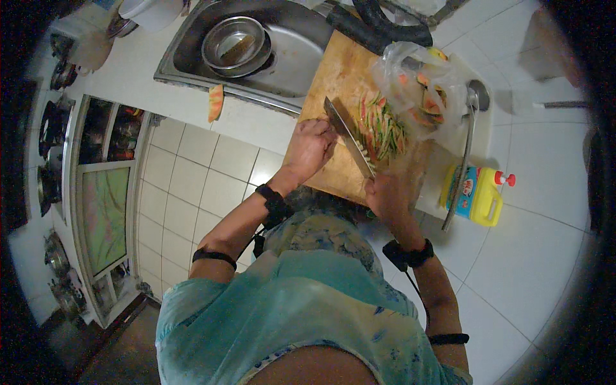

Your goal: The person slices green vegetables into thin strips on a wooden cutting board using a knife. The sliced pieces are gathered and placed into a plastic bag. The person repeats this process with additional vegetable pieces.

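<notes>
My right hand (386, 194) is closed round the handle end of a kitchen knife (348, 136), whose broad blade slants away to the left across the wooden cutting board (337, 64). Beside the blade, my left hand (312, 146) rests on the board with its fingers curled in; whatever they press on is hidden. Pale bits cling to the blade near the handle. To the right of the knife lies a heap of thin green and reddish strips (385, 128), apparently cut melon rind.
A clear plastic bag (401, 61) with rind pieces (431, 102) lies right of the board. Beyond are a ladle (470, 135) and a yellow jug (484, 199). The sink (292, 48) holds metal bowls (234, 42). One rind piece (216, 102) lies on the counter edge.
</notes>
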Available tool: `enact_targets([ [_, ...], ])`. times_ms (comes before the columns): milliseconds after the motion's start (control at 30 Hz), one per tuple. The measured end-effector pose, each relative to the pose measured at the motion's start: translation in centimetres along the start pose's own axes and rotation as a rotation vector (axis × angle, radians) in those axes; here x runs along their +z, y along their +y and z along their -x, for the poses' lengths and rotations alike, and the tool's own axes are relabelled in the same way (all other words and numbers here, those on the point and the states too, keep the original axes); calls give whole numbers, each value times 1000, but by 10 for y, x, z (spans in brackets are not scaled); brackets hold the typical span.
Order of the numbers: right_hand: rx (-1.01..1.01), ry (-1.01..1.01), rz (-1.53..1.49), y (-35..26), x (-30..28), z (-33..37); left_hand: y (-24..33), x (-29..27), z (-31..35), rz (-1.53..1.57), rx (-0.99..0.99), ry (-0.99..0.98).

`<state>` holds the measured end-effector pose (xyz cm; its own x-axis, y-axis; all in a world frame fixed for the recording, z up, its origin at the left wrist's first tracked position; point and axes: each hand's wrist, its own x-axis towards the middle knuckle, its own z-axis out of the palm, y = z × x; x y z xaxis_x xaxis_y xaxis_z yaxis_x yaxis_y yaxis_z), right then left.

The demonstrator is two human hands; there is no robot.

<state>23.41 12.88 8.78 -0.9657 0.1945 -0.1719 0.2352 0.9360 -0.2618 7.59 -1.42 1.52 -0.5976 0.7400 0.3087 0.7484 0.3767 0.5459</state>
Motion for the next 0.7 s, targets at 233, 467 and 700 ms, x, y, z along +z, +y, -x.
enact_targets([
  [233, 213, -56, -238, -14, 0, -24, -4, -1, 2, 11, 32, 21],
  [467, 76, 145, -13, -6, -7, -6, -13, -20, 11, -10, 58, 134],
  [700, -74, 136, 54, -6, -5, 0, -26, -9, -1, 56, 16, 92],
])
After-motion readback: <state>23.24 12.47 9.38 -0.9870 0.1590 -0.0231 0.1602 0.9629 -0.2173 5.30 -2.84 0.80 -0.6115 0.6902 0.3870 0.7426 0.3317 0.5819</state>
